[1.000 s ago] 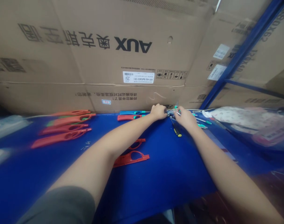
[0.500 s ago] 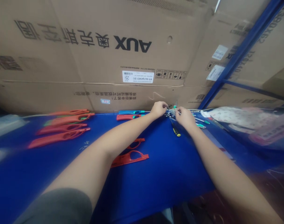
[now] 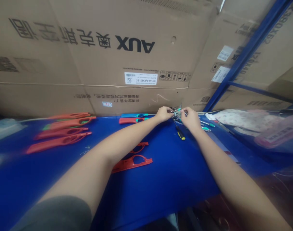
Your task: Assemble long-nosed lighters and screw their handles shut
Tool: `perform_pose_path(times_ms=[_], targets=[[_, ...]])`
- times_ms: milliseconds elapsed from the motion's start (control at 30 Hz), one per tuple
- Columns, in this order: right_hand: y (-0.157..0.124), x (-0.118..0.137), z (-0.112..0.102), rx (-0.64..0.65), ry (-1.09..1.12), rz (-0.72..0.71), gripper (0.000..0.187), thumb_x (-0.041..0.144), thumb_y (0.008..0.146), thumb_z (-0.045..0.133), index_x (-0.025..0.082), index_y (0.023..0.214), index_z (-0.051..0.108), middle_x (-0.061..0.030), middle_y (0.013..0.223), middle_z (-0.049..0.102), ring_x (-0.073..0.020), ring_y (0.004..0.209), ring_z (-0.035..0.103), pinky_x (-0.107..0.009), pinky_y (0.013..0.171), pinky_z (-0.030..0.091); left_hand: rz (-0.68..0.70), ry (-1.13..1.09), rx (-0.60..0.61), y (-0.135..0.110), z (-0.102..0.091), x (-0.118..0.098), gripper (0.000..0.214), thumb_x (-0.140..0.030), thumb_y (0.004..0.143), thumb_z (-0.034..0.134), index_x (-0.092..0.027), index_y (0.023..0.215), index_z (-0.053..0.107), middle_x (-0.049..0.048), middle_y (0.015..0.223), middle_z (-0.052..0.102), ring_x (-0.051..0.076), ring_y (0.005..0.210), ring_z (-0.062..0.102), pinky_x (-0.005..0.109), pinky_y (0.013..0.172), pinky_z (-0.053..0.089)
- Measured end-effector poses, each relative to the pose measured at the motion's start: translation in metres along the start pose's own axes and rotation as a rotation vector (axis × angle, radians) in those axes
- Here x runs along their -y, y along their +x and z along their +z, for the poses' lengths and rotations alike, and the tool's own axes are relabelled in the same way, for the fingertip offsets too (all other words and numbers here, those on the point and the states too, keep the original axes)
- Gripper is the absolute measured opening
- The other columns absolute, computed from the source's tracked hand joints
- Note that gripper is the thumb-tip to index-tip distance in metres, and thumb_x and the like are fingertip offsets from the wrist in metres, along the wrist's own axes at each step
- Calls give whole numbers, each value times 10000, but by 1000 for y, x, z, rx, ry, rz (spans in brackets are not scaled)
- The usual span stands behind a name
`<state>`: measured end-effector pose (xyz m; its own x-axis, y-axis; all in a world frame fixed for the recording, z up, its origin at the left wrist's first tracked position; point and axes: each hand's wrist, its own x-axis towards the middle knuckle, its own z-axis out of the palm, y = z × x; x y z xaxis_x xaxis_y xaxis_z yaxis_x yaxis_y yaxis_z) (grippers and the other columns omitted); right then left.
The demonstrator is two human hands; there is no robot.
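Both arms reach far across a blue table (image 3: pixel 161 179). My left hand (image 3: pixel 163 114) and my right hand (image 3: pixel 191 118) meet at the back edge, fingers pinched on a small tangle of thin wires with teal parts (image 3: pixel 177 112) held just above the table. More teal-tipped pieces (image 3: pixel 207 125) lie to the right of my right hand. A small screwdriver with a black and yellow handle (image 3: pixel 180 133) lies just under the right hand.
Two orange plastic handle shells (image 3: pixel 133 159) lie under my left forearm. Several more orange shells (image 3: pixel 62 131) lie at the left. A blue piece (image 3: pixel 134 115) and a red one (image 3: pixel 132 120) lie by the big cardboard boxes (image 3: pixel 100 57). A plastic bag (image 3: pixel 252 123) sits at right.
Both hands have lifted slightly off the table and drawn closer together, raising the wire tangle. The view has drifted a little.
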<state>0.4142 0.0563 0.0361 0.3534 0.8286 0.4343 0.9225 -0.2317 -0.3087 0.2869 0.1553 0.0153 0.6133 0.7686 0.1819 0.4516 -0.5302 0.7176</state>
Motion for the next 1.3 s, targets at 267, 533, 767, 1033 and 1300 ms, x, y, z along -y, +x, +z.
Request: perform_pose_path(times_ms=[267,533,767,1033,1300], targets=[[0,-5,10,52,1,12,214,262,928,502,189,961,701,-135,1013,749,-289,985,677,-323,806,469,-12,17,-48,-8,-4,-3,319,-343,975,593,-170,1243,599,105,1267,606,234,1070,631,436,904,559],[5,-10,16,3,42,22,221,248,922,484,172,956,689,-143,999,745,-278,978,672,-321,810,470,85,-6,39,-11,7,-5,335,-345,966,607,-158,1244,597,102,1259,610,243,1069,633,439,896,561],[5,-11,17,-56,135,-6,199,267,901,496,183,899,676,-135,968,744,-283,950,676,-336,809,472,124,-79,15,-21,8,-2,327,-346,964,609,-159,1232,607,98,1255,614,242,1062,634,431,890,563],[4,-7,13,-124,272,-67,218,279,900,432,189,916,631,-139,978,735,-286,964,672,-357,834,472,-31,-261,-193,-5,14,-2,351,-341,967,608,-157,1264,581,109,1260,606,238,1069,634,447,895,561],[2,-6,12,-87,398,-124,195,344,877,476,202,861,608,-96,845,704,-242,751,619,-344,733,447,-44,-294,-143,-4,9,-2,355,-341,966,610,-153,1265,579,109,1253,608,238,1063,636,445,889,564]])
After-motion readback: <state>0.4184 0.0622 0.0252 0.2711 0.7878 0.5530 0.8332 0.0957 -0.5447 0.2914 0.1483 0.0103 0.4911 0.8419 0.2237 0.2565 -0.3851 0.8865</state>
